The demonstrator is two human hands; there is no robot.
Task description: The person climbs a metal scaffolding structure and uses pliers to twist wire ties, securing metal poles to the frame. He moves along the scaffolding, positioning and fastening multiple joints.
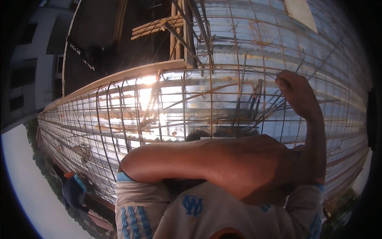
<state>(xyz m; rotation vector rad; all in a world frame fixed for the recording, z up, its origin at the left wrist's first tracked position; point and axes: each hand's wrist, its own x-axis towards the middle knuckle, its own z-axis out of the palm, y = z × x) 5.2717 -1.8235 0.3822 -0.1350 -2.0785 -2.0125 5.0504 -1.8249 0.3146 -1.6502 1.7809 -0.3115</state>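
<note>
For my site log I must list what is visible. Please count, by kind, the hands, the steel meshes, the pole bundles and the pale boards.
right hand, clenched at the mesh: 1
steel bar mesh: 1
bundle of wooden poles: 1
pale board: 1
Total: 4
</note>
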